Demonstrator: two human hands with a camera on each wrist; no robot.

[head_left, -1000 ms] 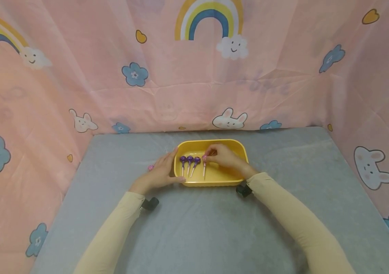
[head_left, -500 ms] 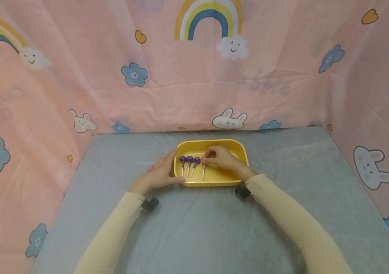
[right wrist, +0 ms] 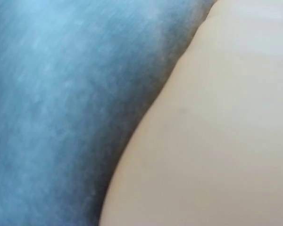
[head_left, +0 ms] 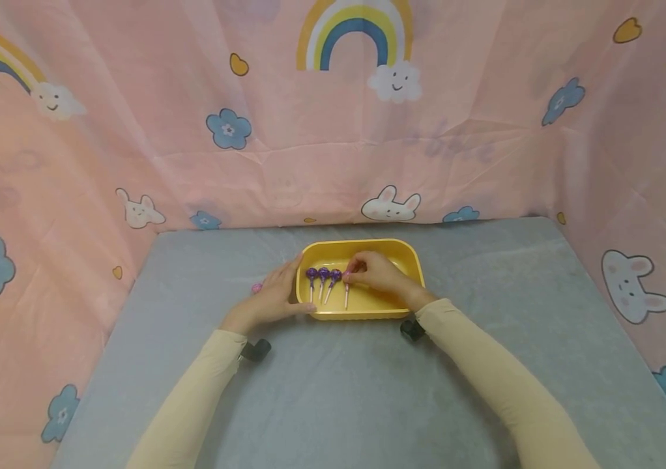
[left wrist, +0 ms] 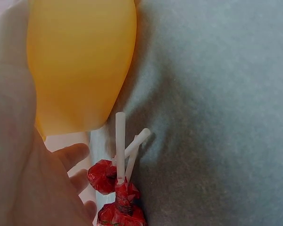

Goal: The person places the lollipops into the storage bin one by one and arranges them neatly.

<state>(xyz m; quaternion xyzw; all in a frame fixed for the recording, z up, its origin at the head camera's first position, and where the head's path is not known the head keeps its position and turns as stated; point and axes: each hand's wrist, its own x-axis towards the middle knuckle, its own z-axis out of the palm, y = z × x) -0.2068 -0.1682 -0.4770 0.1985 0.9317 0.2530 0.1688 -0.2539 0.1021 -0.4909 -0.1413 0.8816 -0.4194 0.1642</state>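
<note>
In the head view a yellow tray [head_left: 368,314] holds three purple-wrapped lollipops [head_left: 324,273] in a row at its left, sticks toward the person. Beside them, my right hand [head_left: 376,270] reaches into the tray and pinches the head of a pink-wrapped lollipop [head_left: 347,294], its white stick pointing the same way. My left hand [head_left: 271,296] lies along the tray's left end, fingers extended, with the thumb at the front rim. Several red-looking wrapped lollipops [left wrist: 120,214] lie by its fingers in the left wrist view. Only bare skin and the cloth show in the right wrist view.
A grey cloth [head_left: 333,391] covers the table. Pink patterned fabric [head_left: 286,156] hangs behind it and at both sides. Left of the left hand, one pink wrapped head [head_left: 257,287] peeks out on the cloth.
My right hand has shifted slightly left and toward the person, bringing the pink lollipop closer to the purple ones. The left hand stays in place.
</note>
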